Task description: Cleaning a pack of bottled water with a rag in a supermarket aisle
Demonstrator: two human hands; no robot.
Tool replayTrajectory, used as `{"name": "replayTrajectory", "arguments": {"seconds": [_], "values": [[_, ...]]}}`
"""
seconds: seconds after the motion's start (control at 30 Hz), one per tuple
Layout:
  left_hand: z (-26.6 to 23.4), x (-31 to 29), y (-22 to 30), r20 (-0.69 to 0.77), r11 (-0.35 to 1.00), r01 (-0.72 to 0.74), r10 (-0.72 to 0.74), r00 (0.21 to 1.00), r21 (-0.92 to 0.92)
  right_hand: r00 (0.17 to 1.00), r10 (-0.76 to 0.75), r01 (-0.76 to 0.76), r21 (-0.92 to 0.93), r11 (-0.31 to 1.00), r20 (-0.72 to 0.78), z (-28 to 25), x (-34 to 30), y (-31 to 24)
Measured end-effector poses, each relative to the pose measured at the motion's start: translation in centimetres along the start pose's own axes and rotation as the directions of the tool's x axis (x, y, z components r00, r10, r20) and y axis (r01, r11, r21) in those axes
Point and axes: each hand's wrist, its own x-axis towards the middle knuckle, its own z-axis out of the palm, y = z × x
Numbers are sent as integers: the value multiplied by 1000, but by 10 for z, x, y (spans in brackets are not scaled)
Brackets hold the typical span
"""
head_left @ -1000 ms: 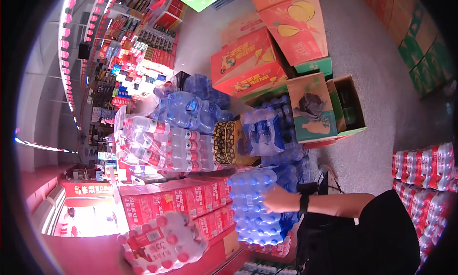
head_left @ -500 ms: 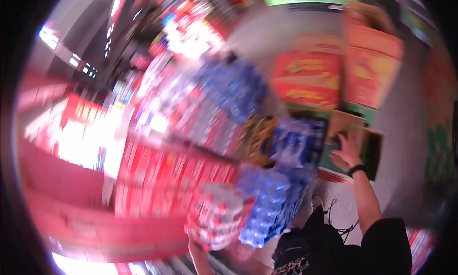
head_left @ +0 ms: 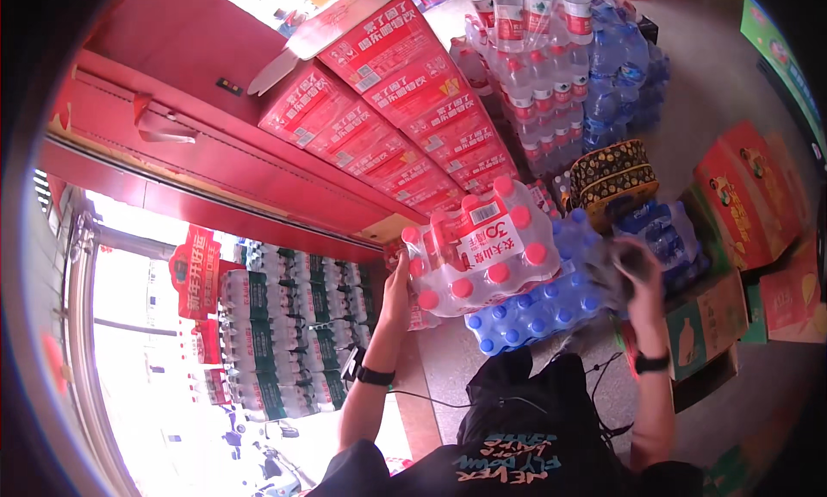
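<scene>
A shrink-wrapped pack of red-capped water bottles (head_left: 482,249) sits in front of me, on or against a wrapped pack of blue-capped bottles (head_left: 538,309). My left hand (head_left: 396,277) grips the red-capped pack's left end, its fingertips partly hidden at the wrap. Right of both packs is my right hand (head_left: 642,286), smeared by motion and curled around a soft-looking dark grey thing (head_left: 618,266), too blurred to name. Just beyond that hand lies a blue-wrapped pack (head_left: 659,234). A black band circles each wrist.
Red drink cartons (head_left: 405,101) are stacked far left of centre, beside tall bottle stacks (head_left: 547,83). A black-and-gold patterned bag (head_left: 613,177) lies behind the packs. Open cardboard boxes (head_left: 711,325) stand right. Green-labelled bottle packs (head_left: 280,333) fill the left doorway. A cable (head_left: 448,404) crosses my front.
My view has turned leftward. My right hand has come away from the open carton and is now beside the bottle packs with the dark thing. My left hand stays at the red-capped pack.
</scene>
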Motion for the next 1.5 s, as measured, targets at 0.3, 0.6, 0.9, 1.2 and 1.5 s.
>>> {"name": "replayTrajectory", "arguments": {"seconds": [0.3,0.6,0.9,1.2,1.5], "values": [[1,-15,0,284,989,-104,70,956,107,873,460,-481,433,762,161,61,75,-5],[35,-51,37,276,995,-97,103,956,-34,957,284,-267,190,945,-68,78,62,-91],[84,-75,4,301,990,-115,86,950,80,928,351,-371,244,896,124,-5,50,-52],[94,-80,-23,235,989,-141,128,963,39,999,-17,35,-414,910,47,-38,39,-44],[75,-67,-57,198,964,-266,261,945,3,788,-590,592,-475,651,173,59,-2,-110]]}}
